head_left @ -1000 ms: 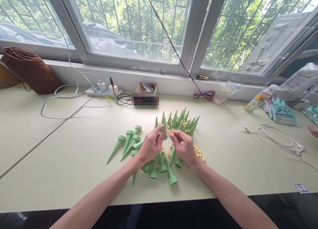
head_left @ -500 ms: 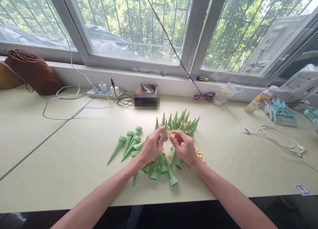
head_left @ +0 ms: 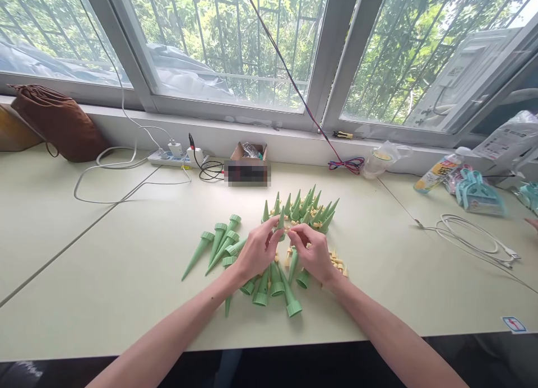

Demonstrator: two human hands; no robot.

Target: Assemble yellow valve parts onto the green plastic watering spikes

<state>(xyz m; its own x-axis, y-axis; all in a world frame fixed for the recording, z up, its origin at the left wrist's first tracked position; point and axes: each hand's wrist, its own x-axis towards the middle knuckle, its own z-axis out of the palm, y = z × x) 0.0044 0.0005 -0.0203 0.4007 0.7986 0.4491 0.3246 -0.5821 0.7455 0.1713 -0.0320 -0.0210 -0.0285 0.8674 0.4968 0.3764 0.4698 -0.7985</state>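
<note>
My left hand (head_left: 260,246) pinches a green plastic watering spike (head_left: 281,220), its point upward. Close on its right, my right hand (head_left: 310,252) has thumb and fingertips closed on a small beige valve (head_left: 288,229), held against the side of the spike and mostly covered by the fingers. Behind both hands stands a cluster of upright green spikes (head_left: 309,206) with beige pieces among them. Several loose green spikes (head_left: 218,239) lie to the left, and more spikes (head_left: 277,284) lie below the hands. Small beige valves (head_left: 337,263) are heaped beside my right wrist.
A power strip (head_left: 162,158) with white cables sits at the back left, near a brown pouch (head_left: 59,124). A small cardboard box (head_left: 239,151) stands at the back. At right are a bottle (head_left: 439,172), a coiled white cable (head_left: 474,236) and part of another person's hand (head_left: 532,223).
My right fingertips have come slightly closer together and nearer the spike. My left hand keeps its hold. A bit of another person's hand shows at the right edge.
</note>
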